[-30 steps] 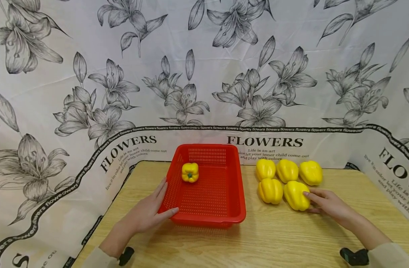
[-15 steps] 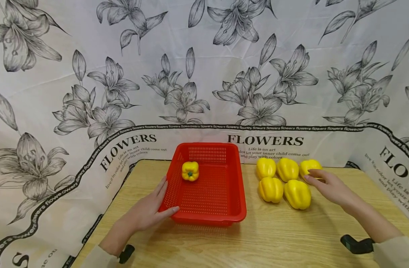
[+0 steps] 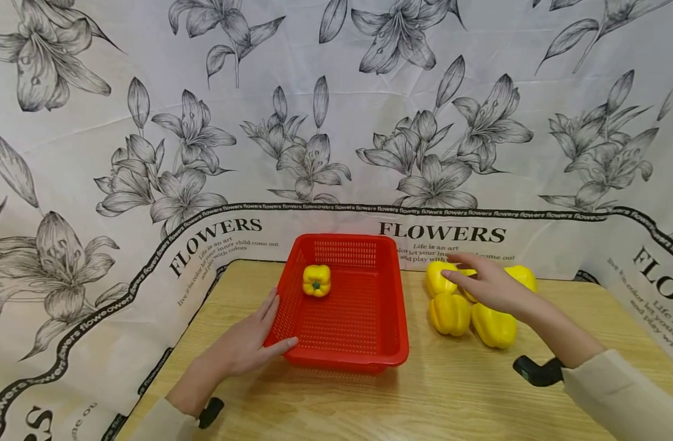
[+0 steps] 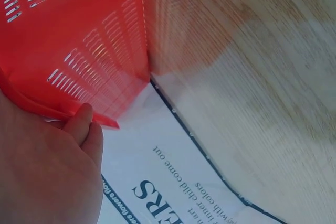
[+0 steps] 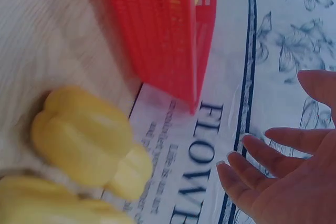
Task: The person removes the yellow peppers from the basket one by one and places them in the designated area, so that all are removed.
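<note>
A red plastic basket [image 3: 344, 356] stands on the table with one yellow bell pepper [image 3: 317, 280] inside, toward its back left. My left hand [image 3: 234, 349] grips the basket's left rim, thumb over the front corner; in the left wrist view its fingers [image 4: 80, 124] curl at the rim. My right hand [image 3: 493, 283] hovers over a group of yellow bell peppers right of the basket, holding nothing. The front left pepper [image 3: 450, 315], front right pepper [image 3: 495, 326] and back left pepper [image 3: 439, 283] show well. The hand partly hides the back middle one and the back right pepper [image 3: 525, 277].
The wooden table [image 3: 413, 404] carries the basket and the peppers. A white flower-printed cloth [image 3: 336, 171] hangs behind and along both sides. Its lower edge meets the table just behind the basket and the back peppers.
My right hand has left the front right pepper, passed by the back right one, and moved left over the back peppers. The left hand has stayed at the basket.
</note>
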`<move>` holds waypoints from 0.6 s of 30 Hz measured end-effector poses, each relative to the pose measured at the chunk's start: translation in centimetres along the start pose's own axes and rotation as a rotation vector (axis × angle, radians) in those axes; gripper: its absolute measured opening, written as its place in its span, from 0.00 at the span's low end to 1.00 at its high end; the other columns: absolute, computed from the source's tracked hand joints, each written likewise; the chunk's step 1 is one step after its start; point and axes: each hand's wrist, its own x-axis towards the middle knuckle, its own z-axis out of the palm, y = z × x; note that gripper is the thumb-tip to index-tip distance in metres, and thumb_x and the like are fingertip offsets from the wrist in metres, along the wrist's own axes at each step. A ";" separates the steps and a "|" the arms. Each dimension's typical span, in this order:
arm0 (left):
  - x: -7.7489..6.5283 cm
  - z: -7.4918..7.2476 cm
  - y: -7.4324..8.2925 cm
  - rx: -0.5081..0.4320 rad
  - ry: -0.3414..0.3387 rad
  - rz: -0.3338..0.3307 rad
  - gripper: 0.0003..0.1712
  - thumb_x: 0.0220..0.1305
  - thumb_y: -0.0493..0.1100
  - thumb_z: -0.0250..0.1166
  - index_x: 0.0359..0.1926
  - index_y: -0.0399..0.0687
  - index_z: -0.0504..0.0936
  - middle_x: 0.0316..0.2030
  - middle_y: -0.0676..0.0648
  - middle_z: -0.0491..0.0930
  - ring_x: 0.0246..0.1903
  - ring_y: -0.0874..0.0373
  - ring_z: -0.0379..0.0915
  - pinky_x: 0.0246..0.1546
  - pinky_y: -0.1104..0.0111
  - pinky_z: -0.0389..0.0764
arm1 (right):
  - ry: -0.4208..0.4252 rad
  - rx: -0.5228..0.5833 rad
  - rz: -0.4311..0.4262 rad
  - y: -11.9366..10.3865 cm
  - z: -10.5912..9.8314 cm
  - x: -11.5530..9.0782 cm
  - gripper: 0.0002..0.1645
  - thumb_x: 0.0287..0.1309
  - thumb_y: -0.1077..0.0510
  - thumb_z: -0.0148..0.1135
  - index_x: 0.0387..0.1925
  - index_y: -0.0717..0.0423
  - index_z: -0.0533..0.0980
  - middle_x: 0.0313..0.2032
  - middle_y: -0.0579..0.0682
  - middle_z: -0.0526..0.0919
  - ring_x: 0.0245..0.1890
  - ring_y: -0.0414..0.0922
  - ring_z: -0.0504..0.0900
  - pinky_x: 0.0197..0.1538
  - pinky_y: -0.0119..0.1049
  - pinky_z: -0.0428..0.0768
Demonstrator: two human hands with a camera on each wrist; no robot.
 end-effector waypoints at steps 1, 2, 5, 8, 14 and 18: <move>0.0 0.0 0.0 0.002 0.001 0.001 0.61 0.65 0.81 0.49 0.82 0.48 0.41 0.82 0.51 0.35 0.75 0.44 0.58 0.66 0.49 0.72 | -0.002 0.001 -0.022 -0.5 0.3 0.5 0.40 0.77 0.44 0.53 0.73 0.71 0.61 0.70 0.70 0.67 0.67 0.70 0.67 0.62 0.63 0.75; -0.1 -0.1 0.0 0.000 0.004 0.004 0.61 0.65 0.81 0.49 0.82 0.47 0.42 0.82 0.50 0.35 0.75 0.44 0.58 0.67 0.49 0.72 | -0.002 -0.002 -0.045 -0.9 0.7 1.1 0.39 0.77 0.44 0.53 0.73 0.70 0.62 0.70 0.70 0.67 0.67 0.69 0.68 0.62 0.62 0.75; -0.1 -0.1 -0.1 0.010 0.007 0.013 0.62 0.64 0.82 0.47 0.82 0.47 0.43 0.82 0.50 0.35 0.74 0.45 0.58 0.67 0.50 0.72 | -0.001 -0.006 -0.120 -2.1 1.6 2.7 0.37 0.77 0.45 0.54 0.72 0.69 0.64 0.70 0.68 0.69 0.68 0.67 0.68 0.64 0.62 0.73; -0.1 0.0 -0.2 0.019 0.014 0.022 0.62 0.64 0.82 0.47 0.82 0.46 0.44 0.82 0.51 0.35 0.74 0.44 0.60 0.66 0.51 0.73 | -0.017 0.015 -0.191 -3.3 2.5 4.5 0.35 0.77 0.47 0.54 0.73 0.66 0.65 0.69 0.66 0.71 0.68 0.66 0.68 0.66 0.63 0.71; -0.2 0.0 -0.1 0.014 0.015 0.017 0.60 0.66 0.80 0.49 0.82 0.46 0.45 0.82 0.50 0.36 0.74 0.44 0.59 0.66 0.50 0.72 | -0.084 0.026 -0.258 -5.5 4.5 8.0 0.34 0.75 0.49 0.57 0.73 0.63 0.65 0.67 0.63 0.73 0.67 0.63 0.70 0.67 0.61 0.70; -0.1 0.0 0.0 0.015 0.009 0.004 0.59 0.67 0.78 0.52 0.82 0.46 0.45 0.82 0.51 0.36 0.74 0.45 0.58 0.66 0.50 0.72 | -0.137 0.010 -0.292 -6.2 6.1 10.3 0.35 0.74 0.49 0.59 0.74 0.61 0.65 0.69 0.62 0.71 0.69 0.61 0.69 0.68 0.59 0.69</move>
